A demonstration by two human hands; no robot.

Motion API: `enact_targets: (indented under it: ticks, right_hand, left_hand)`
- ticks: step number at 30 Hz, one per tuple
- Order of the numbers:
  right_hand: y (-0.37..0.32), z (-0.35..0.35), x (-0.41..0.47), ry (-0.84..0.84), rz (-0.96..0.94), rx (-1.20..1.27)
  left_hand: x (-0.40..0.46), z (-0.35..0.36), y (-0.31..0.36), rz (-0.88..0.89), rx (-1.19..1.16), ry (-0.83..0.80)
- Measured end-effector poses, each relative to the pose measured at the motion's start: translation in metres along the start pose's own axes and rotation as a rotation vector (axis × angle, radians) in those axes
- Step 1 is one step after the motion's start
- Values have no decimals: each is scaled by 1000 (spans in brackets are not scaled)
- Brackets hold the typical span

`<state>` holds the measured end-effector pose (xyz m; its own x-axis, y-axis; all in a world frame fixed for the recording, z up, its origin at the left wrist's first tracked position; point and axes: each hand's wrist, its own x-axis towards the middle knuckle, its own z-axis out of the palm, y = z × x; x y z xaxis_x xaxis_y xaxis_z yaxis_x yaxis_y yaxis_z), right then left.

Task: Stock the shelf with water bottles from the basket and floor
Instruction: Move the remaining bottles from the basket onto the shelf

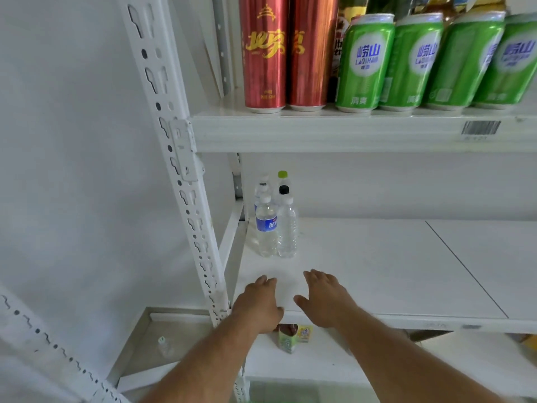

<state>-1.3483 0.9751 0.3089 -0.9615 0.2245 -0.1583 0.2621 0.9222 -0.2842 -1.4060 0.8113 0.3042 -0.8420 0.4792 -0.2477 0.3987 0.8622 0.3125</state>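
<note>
On the upper shelf board two tall red cans stand at the left end with a row of green cans just beside them toward the right, a barcode label on its front edge, and small drink cartons below.

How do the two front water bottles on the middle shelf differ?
The left front bottle carries a blue label; the right front bottle shows no label, just ribbed clear plastic. The left front bottle stands nearer the shelf's left edge, the right front bottle further in. Both are upright, clear, white-capped, side by side, and beyond the empty hands.
</note>
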Motion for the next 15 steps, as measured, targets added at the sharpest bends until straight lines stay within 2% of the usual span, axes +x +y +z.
enact_targets:
  ticks: [7, 15]
  right_hand:
    - [21, -11, -53, 5, -45, -21]
    - [54, -1, -124, 11, -127, -51]
  left_hand:
    - [-46, 4, 31, -48, 16, 36]
    - [-103, 35, 64, -68, 76, 5]
